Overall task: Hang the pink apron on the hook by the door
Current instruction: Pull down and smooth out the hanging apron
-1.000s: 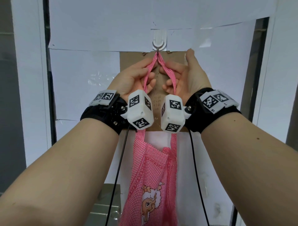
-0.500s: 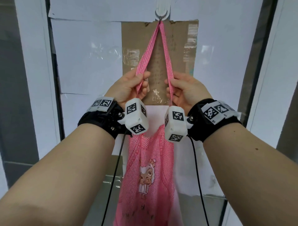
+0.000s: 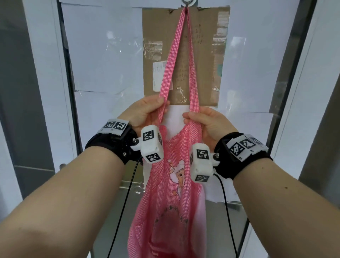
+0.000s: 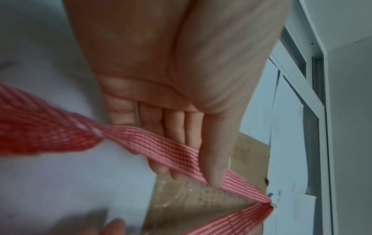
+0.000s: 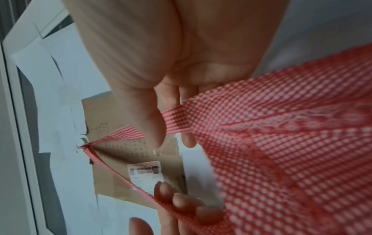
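Observation:
The pink checked apron (image 3: 171,204) hangs against the door, its neck strap looped over the metal hook (image 3: 186,2) at the top edge of the head view. Two strap strands run down from the hook (image 4: 272,205) to my hands. My left hand (image 3: 156,108) pinches the left strand (image 4: 161,146) between thumb and fingers. My right hand (image 3: 193,117) pinches the right strand (image 5: 177,124) just above the bib. The hook (image 5: 83,143) is small and far in the right wrist view. The apron's cartoon print shows between my wrists.
A brown cardboard sheet (image 3: 202,55) is taped to the door behind the strap, with white paper sheets (image 3: 103,55) around it. Dark door-frame posts (image 3: 64,73) stand on either side. Black cables (image 3: 125,211) hang from the wrist cameras.
Both hands have slid down the strap strands from just under the hook to the top of the bib. The strap stays on the hook and the apron hangs lower in view.

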